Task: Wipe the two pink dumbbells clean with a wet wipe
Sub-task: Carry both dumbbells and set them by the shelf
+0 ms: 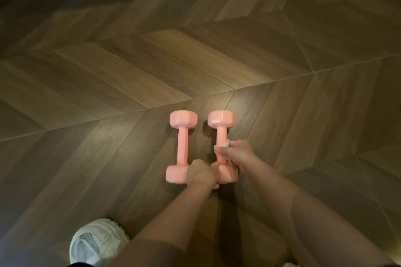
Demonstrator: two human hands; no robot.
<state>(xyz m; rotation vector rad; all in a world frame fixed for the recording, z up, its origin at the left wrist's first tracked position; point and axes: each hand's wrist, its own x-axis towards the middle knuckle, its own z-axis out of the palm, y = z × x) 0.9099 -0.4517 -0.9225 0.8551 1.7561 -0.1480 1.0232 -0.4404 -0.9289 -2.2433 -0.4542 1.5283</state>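
Dumbbells, both pink, lie side by side on the wooden chevron floor (130, 67) directly ahead of you, parallel and apart by a narrow gap, handles running away from you. Work is on the right dumbbell (221, 130): your right hand (238, 154) is closed around its handle near the middle, with the white wet wipe (220, 147) bunched between fingers and handle, a corner of it showing at the hand's far-left edge. Your left hand (200, 173) is curled down between the two near heads, its fingers apparently gripping or bracing the near head of the right dumbbell; exactly what it presses on is hidden by the hand itself. Judged from this, the task is under way, not finished: the handle of one weight is being wiped, and the left dumbbell (182, 147) has no wipe on it. Whether either has already been cleaned cannot be told, since neither shows visible dirt or moisture. Both forearms reach forward and down from a crouched stance; a white shoe (97, 243) sits at lower left.
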